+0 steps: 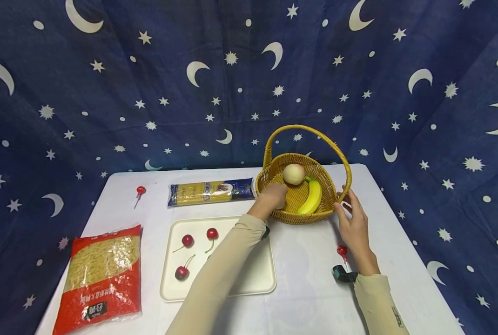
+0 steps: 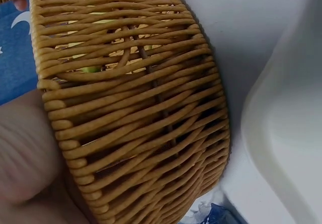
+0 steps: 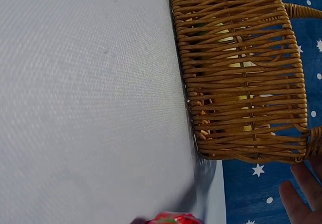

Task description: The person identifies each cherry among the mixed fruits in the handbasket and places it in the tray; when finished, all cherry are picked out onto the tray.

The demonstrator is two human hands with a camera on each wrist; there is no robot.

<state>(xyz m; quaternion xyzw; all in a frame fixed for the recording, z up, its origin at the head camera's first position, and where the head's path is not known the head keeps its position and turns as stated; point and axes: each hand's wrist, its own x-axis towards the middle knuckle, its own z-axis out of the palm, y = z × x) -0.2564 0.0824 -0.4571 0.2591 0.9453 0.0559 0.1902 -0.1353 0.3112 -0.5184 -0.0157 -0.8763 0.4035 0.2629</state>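
A wicker basket (image 1: 292, 217) with a tall arched handle stands at the back right of the table. Inside it lie a pale peach (image 1: 293, 174) and a yellow banana (image 1: 312, 197). My left hand (image 1: 272, 196) reaches over the basket's near left rim, its fingers bent down inside; the fingertips are hidden, so whether they hold anything is unclear. In the left wrist view that hand (image 2: 25, 153) is beside the woven wall. At the opposite side, my right hand (image 1: 353, 223) holds the basket near the foot of its handle, thumb in front and fingers behind.
A cream tray (image 1: 257, 284) with several cherries (image 1: 182, 273) lies partly under the left forearm. Behind it is a spaghetti pack (image 1: 207, 192). A red pasta bag (image 1: 102, 279) lies at left. One lollipop (image 1: 140, 190) is at back left, another (image 1: 342, 251) beside the right wrist.
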